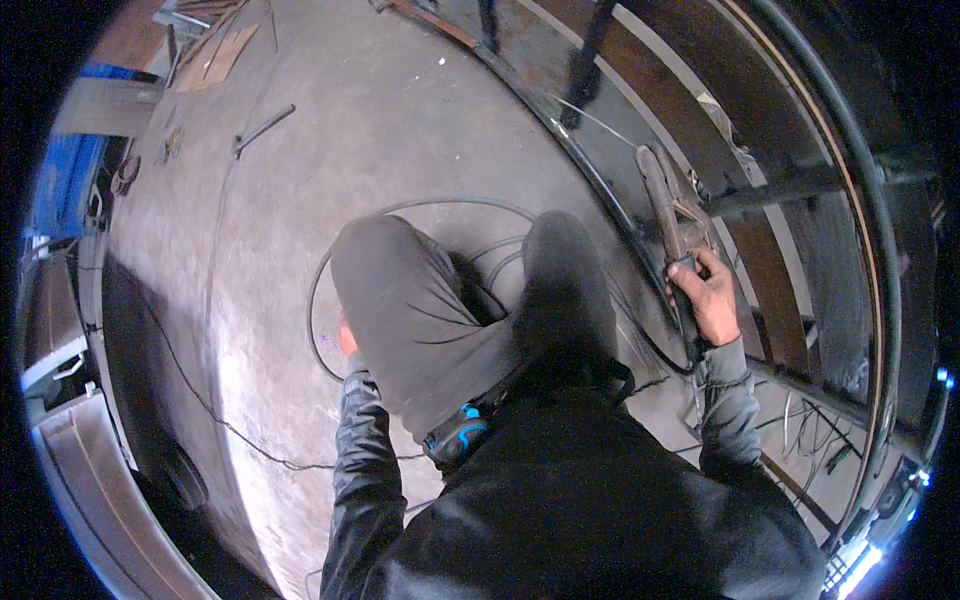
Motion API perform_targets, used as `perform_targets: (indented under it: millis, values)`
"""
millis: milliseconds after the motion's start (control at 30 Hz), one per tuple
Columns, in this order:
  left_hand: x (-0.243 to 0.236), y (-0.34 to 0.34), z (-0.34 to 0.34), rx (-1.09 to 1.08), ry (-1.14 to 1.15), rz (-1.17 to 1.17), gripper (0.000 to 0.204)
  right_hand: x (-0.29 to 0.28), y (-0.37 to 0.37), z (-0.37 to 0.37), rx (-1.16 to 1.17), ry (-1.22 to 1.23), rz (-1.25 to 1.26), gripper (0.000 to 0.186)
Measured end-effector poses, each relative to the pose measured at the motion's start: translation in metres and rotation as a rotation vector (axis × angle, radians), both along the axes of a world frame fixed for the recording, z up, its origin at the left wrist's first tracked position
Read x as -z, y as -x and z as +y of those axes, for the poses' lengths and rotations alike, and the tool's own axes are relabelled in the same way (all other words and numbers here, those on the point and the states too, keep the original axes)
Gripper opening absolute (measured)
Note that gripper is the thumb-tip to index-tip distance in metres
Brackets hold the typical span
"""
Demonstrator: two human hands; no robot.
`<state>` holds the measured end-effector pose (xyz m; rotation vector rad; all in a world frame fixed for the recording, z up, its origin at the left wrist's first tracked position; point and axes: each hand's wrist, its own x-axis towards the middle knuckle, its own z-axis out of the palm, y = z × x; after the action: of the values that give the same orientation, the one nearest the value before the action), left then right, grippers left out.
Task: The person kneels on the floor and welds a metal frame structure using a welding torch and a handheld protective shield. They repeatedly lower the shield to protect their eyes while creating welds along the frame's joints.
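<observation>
My right hand [714, 303] is closed around the handle of a welding electrode holder [660, 198], beside the dark metal frame on the right. A thin welding rod [598, 119] sticks out of the holder's jaws toward the upper left, over the frame. From the handle's lower end a black cable [655, 347] bends away to the left. On the other side, my left hand [347, 336] is beside my left knee, mostly hidden by the leg and sleeve; its fingers do not show. Cable loops [440, 201] lie around and between my bent legs.
A long dark metal bar [600, 185] edges the slatted frame [780, 255] on the right. A short rod [263, 131] and a cardboard piece [218, 60] lie on the concrete floor, upper left. A thin cable [228, 427] crosses the lower left. Blue metalwork [65, 185] stands far left.
</observation>
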<state>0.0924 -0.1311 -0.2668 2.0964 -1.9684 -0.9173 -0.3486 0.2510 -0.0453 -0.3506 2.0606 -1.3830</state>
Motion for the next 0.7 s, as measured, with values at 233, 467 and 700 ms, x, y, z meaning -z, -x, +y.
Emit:
perform_targets:
  millis: [233,467,700]
  values:
    - [-0.026,-0.023,-0.073,-0.054,0.29,0.504,0.052,0.027,-0.009,-0.014,-0.045,-0.095,0.222,0.037]
    - [-0.302,0.143,-0.093,0.087,0.726,1.104,0.054,0.062,-0.006,-0.006,0.018,-0.188,0.191,0.041]
    - [-0.32,0.272,-0.044,0.799,0.794,1.027,0.033,0.061,-0.008,-0.014,0.013,-0.231,0.19,0.042]
